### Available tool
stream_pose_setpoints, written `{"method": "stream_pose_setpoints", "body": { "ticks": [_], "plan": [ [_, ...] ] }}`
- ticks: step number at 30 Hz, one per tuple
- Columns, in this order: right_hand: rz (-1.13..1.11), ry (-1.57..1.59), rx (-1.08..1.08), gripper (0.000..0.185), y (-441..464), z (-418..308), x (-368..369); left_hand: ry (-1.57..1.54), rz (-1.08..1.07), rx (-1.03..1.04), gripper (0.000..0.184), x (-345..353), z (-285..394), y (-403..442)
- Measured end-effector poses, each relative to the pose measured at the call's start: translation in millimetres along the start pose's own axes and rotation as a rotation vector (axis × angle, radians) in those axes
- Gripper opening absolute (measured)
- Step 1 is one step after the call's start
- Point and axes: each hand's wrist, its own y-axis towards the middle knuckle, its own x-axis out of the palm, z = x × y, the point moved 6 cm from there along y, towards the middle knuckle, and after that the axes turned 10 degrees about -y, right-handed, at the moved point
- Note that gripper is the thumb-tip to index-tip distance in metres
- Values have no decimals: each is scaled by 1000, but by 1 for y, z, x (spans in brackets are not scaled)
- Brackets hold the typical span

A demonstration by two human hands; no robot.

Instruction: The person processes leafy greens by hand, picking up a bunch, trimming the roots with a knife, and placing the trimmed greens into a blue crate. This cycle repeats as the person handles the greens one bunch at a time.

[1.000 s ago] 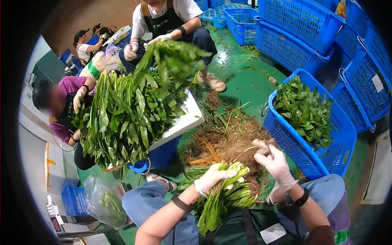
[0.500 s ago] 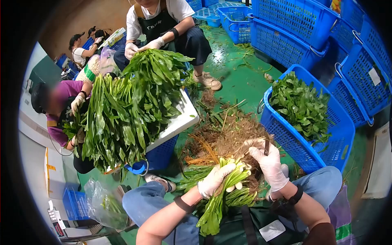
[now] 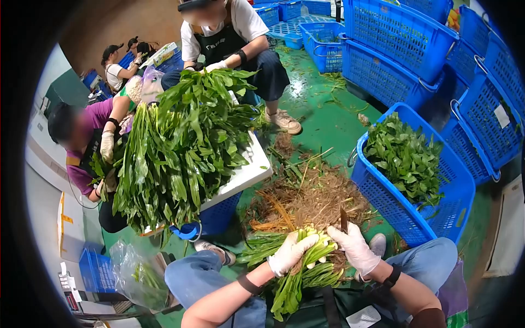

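Observation:
My left hand (image 3: 293, 254), in a white glove, is closed around a bunch of long-leaved greens (image 3: 289, 290) over my lap. The pale cut stem ends (image 3: 320, 246) point up and to the right. Beside these ends is my right hand (image 3: 356, 249), also gloved, its fingers closed on a small knife (image 3: 343, 218) whose narrow dark blade sticks upward. Whether the right fingertips touch the stems is hard to tell. More greens (image 3: 262, 246) lie beneath and to the left of the bunch. Just beyond my hands spreads a heap of brown roots (image 3: 322, 188) on the floor.
A blue basket (image 3: 407, 218) of trimmed greens stands at my right, with stacked blue crates (image 3: 394, 71) behind. Ahead on the left, a white foam box (image 3: 246, 175) is piled with greens (image 3: 180, 147). Two co-workers sit around it. A plastic bag (image 3: 139, 279) lies on the left.
My right hand has come down and left with the knife, closer to the stem ends. My left hand keeps the bunch. The co-worker ahead has moved their hands behind the leaves.

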Motion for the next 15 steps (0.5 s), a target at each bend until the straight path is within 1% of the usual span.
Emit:
{"method": "stream_pose_setpoints", "body": {
  "ticks": [3,4,6,7,8,10,12,13,14,15],
  "plan": [
    [303,-296,-118,17,3,-3,-15,-44,-5,-45,36,4,-1,-2],
    [304,-295,-117,17,4,1,-17,-61,6,-63,36,3,-2,-2],
    [523,-404,-189,18,-1,2,-33,-74,35,-51,37,1,-1,1],
    [534,-372,-248,18,-1,0,-30,-87,64,-38,38,-1,0,2],
    [533,-374,-247,18,-2,-4,-29,-89,64,-37,38,0,1,1],
    [389,-235,-206,22,-2,-11,-20,-179,87,-36,41,0,5,0],
    [151,-218,-322,31,2,-5,-26,-220,112,-30,42,-3,11,-2],
    [78,-101,-150,41,0,5,-34,-269,94,-5,43,-5,14,-3],
    [74,-106,-153,41,-1,5,-33,-319,75,19,44,-6,17,-4],
    [25,-160,-137,42,-2,6,-29,-316,93,0,46,-10,15,-4]
  ]
}}
